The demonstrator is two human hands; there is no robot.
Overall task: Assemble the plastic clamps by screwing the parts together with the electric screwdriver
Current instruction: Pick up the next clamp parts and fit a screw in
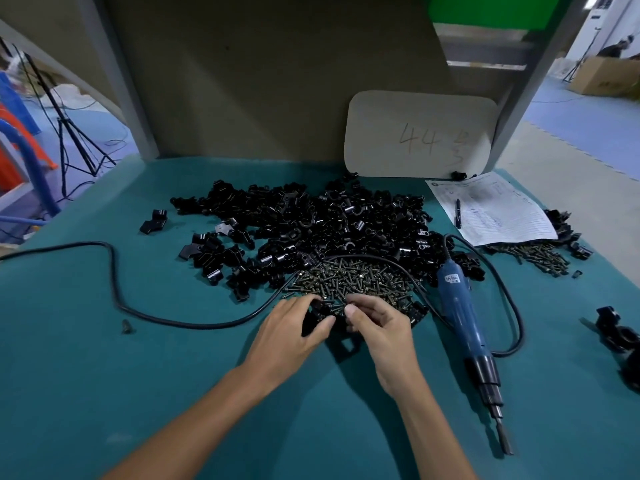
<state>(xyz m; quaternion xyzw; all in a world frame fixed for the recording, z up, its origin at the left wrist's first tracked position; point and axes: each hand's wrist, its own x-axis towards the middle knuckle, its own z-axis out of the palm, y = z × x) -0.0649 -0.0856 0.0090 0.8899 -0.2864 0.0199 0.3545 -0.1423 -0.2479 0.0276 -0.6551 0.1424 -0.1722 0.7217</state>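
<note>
A big heap of black plastic clamp parts covers the middle of the teal table. In front of it lies a pile of brass-coloured screws. My left hand grips a black clamp part at the near edge of the screws. My right hand meets it from the right, thumb and fingers pinching at the same part; whether a screw is between them is hidden. The blue electric screwdriver lies on the table to the right of my right hand, bit pointing toward me.
The screwdriver's black cable loops across the left of the table. A paper form with a pen lies at the back right over more screws. Assembled black clamps sit at the right edge. A white card leans on the back wall.
</note>
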